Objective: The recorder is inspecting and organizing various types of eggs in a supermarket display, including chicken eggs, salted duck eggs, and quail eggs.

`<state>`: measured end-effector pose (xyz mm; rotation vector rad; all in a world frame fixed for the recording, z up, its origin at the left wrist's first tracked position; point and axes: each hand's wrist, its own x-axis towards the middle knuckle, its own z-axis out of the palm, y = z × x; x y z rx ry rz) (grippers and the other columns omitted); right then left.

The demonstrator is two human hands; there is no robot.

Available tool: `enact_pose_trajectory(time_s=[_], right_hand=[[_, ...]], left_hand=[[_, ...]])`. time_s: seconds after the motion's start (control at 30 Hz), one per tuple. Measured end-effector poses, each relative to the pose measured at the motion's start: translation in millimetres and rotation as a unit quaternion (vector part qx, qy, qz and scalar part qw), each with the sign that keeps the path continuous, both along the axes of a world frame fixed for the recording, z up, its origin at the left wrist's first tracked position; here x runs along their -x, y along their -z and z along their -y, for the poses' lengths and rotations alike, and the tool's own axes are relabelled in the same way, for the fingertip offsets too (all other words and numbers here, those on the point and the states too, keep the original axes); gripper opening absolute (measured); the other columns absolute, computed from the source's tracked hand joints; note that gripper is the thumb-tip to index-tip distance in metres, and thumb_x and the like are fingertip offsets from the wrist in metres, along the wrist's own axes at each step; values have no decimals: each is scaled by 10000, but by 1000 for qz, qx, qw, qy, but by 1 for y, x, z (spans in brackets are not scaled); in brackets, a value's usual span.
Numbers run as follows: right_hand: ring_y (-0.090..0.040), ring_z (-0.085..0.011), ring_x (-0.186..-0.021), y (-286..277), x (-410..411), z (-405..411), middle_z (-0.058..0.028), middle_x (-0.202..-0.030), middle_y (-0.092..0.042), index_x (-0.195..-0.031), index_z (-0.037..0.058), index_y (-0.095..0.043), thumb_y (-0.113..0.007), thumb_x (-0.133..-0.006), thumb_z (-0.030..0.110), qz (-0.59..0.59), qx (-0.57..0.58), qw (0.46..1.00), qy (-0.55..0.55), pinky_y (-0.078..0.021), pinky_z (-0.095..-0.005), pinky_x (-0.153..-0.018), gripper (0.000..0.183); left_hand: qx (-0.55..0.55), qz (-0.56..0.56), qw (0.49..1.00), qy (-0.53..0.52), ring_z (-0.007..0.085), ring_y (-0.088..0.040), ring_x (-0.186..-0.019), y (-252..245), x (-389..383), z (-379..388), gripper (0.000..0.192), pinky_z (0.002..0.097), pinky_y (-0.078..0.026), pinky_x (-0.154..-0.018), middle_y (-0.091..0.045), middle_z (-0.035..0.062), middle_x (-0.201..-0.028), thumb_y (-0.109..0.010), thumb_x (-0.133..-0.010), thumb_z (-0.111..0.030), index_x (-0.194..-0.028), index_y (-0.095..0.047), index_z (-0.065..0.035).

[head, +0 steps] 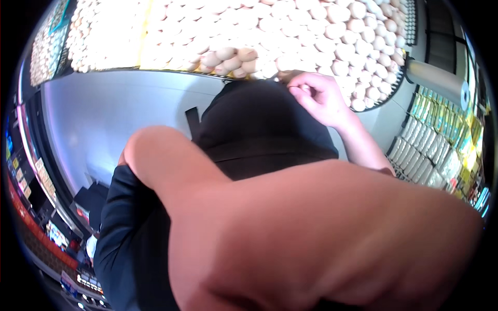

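My left arm is bent sharply at the elbow, and my left hand [330, 233] is raised very near the lens, large and blurred; its fingers cannot be made out. Beyond it, my right hand [319, 99] has curled fingers beside the dark clothing [264, 116] over my front, at the near edge of a big egg display. Whether it grips anything is unclear. Many pale brown and whitish eggs [342, 50] are heaped there, the middle ones washed out by glare. Several shaded eggs [229, 60] lie just left of that hand, along the display's yellow and black edge.
A roll of clear plastic [439, 83] is mounted at the display's right end. Stacked wrapped packages [418, 145] stand below it. Another egg bin [48, 50] is at the far left. A smooth pale grey surface [116, 112] lies below the display's left part.
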<state>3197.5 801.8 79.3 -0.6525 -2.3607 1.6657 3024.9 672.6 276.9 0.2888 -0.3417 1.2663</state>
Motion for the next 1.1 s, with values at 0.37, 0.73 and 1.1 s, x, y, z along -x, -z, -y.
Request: enact_pose_trajectory(time_s=[0.37, 0.73, 1.1], right_hand=[[-546, -94, -645, 14, -9, -7, -4, -740, -647, -1033, 49, -790, -766, -1031, 81, -53, -32, 998, 5, -488, -299, -623, 40], [-552, -143, -619, 2, 12, 1, -29, -709, -601, -1027, 64, -786, -775, -1018, 153, 2, 3, 999, -42, -495, -322, -623, 91], [-542, -124, -594, -13, -21, 8, 0, -656, -576, -1033, 105, -798, -774, -1010, 177, -18, -24, 999, 46, -482, -318, -604, 79]], left_hand=[[13, -8, 999, -41, 460, -749, -768, 0, -11, 5, 321, 548, -629, -782, -763, 246, -837, -694, -1145, -291, -1133, -688, 30], [43, -43, 998, -32, 470, -751, -774, -9, 8, 16, 299, 553, -628, -785, -770, 252, -853, -672, -1158, -273, -1123, -694, 23], [-263, -342, 883, -185, 436, -832, -964, 29, 31, -4, 173, 503, -646, -826, -838, 218, -1029, -713, -1127, -176, -1092, -726, -7]])
